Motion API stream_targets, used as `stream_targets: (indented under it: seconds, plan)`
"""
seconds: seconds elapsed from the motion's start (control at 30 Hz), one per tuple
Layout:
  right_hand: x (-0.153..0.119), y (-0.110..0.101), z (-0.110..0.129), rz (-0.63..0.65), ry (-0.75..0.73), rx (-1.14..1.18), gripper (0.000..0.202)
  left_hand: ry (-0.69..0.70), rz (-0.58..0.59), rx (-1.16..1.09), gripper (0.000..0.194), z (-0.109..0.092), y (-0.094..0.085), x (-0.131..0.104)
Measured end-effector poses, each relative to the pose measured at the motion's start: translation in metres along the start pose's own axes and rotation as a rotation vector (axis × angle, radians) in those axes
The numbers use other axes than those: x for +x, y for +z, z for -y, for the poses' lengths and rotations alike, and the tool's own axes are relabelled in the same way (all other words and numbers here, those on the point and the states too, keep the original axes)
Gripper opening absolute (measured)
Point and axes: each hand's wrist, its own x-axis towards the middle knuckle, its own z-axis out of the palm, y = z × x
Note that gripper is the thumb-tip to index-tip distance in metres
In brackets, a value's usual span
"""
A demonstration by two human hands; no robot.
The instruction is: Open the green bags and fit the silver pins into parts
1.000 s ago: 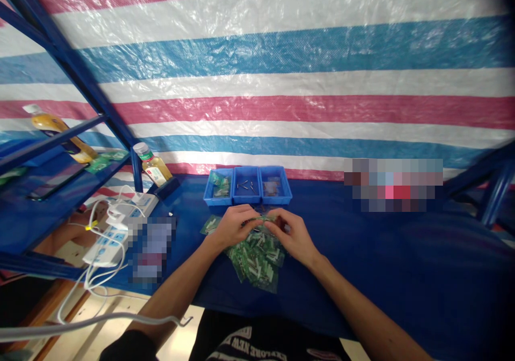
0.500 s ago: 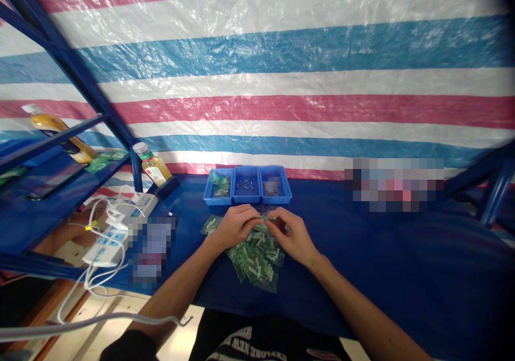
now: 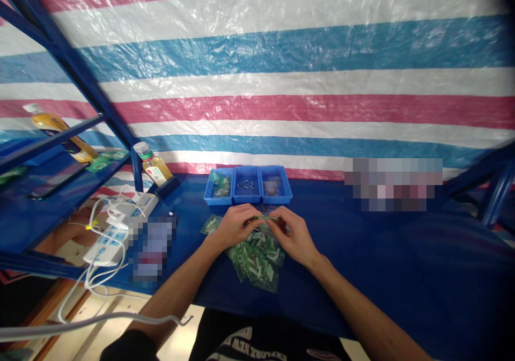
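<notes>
My left hand point(image 3: 240, 225) and my right hand point(image 3: 290, 232) meet over the blue table, fingertips pinched on one small green plastic bag point(image 3: 263, 218). Most of that bag is hidden by my fingers. Right below them lies a pile of green-printed clear bags point(image 3: 255, 259) with small pale and metal-looking pieces inside. Just beyond my hands stand three blue bins in a row. In the left bin point(image 3: 218, 200) are small bags, in the middle bin point(image 3: 247, 196) a few screw-like metal pieces, and in the right bin point(image 3: 277, 197) small clear packets.
A white power strip point(image 3: 107, 248) with tangled cables and a blurred-out flat object point(image 3: 153, 251) lie at the left. A drink bottle point(image 3: 153, 165) stands by the blue frame point(image 3: 108, 125). Another blurred object point(image 3: 396, 184) is at the back right. Striped sheeting hangs behind.
My hands stay in nearly the same place, with only a slight shift of the fingers on the bag. The pile and bins look unchanged.
</notes>
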Motion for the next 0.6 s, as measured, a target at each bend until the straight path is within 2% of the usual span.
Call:
stream_targets:
  seconds: [0.17, 0.6]
  plan:
    - [0.0004, -0.0008, 0.0010, 0.000, -0.020, -0.013, 0.008, -0.072, -0.022, -0.074, 0.019, 0.0014, 0.0005, 0.0001]
    - [0.0007, 0.0022, -0.0052, 0.035, -0.018, -0.026, 0.008, -0.026, 0.012, -0.055, 0.016, -0.0002, -0.0007, 0.0017]
